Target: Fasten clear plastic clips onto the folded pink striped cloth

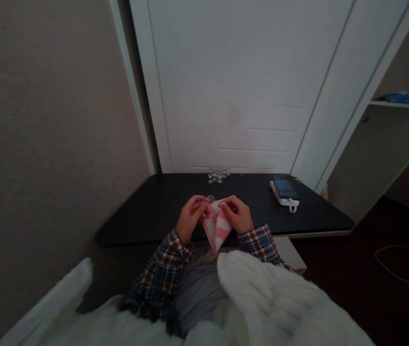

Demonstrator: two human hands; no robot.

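A pink and white striped cloth (217,228) hangs between my two hands over the near edge of a black table (147,211). My left hand (190,217) pinches a small clear glass (210,198) at the cloth's upper left corner. My right hand (238,214) grips the cloth's upper right part with closed fingers. Both sleeves are plaid.
Several small clear glasses (219,174) stand at the table's far edge against a white door (240,86). A white device with a blue top (285,191) lies at the table's right. A white fluffy blanket (276,298) covers my lap. A cable (399,264) lies on the dark floor at right.
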